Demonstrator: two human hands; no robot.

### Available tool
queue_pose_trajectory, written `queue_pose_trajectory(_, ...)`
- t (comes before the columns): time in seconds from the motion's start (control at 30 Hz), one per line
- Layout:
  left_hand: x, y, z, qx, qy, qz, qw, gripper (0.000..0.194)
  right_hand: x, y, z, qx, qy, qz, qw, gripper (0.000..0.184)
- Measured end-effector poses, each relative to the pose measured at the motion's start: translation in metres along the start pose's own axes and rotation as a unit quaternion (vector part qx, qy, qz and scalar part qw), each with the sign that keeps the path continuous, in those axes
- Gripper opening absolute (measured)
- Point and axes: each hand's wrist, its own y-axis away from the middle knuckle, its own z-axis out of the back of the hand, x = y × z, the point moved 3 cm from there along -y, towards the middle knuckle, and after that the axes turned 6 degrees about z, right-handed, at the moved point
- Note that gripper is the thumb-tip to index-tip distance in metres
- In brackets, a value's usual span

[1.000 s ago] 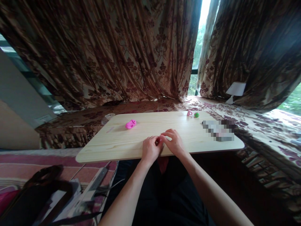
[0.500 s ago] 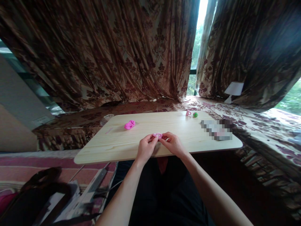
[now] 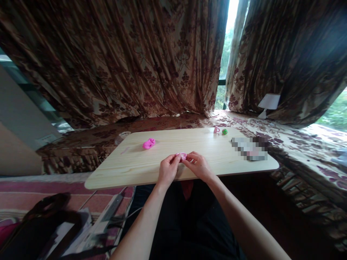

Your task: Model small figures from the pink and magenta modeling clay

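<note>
Between my hands, just above the near half of the table, is a small light pink piece (image 3: 183, 156) with a raised, loop-like edge; it looks soft, like modelling clay, but it is too small to be sure. My left hand (image 3: 168, 168) pinches its left side with thumb and fingertips. On the other side, my right hand (image 3: 198, 165) has thumb and fingertips closed on it. A bright pink lump (image 3: 149, 143) lies on the table, left of and beyond my hands. Far back on the right stand a little pink cup with a handle (image 3: 216, 130) and a green ball (image 3: 225, 131).
The pale wooden table (image 3: 114, 173) has rounded corners. A blurred-out flat item (image 3: 249, 148) lies at its right end. Behind the table's left corner is a clear container (image 3: 122, 137). A white lamp (image 3: 269, 103) stands on the cloth-covered ledge. A dark bag (image 3: 40, 227) lies at lower left.
The fingers of my right hand have shifted slightly around the pink piece, and its loop-like edge shows a little differently. Both hands stay in the same place.
</note>
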Motion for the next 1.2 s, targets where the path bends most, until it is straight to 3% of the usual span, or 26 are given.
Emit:
queue_pose_trajectory(0.43,0.002,0.001,0.003,-0.003,0.006,0.001,1.000,0.030,-0.002,0.000,0.000,-0.013,-0.003,0.001,1.000,0.024)
queue_pose_trajectory(0.73,-0.006,0.003,0.004,0.027,0.048,-0.024,0.998,0.028,-0.001,-0.001,-0.001,0.003,-0.017,0.010,1.000,0.022)
queue_pose_trajectory(1.2,0.007,0.000,-0.002,0.023,0.017,-0.018,0.999,0.026,0.004,0.000,0.005,-0.032,-0.024,0.018,0.999,0.024)
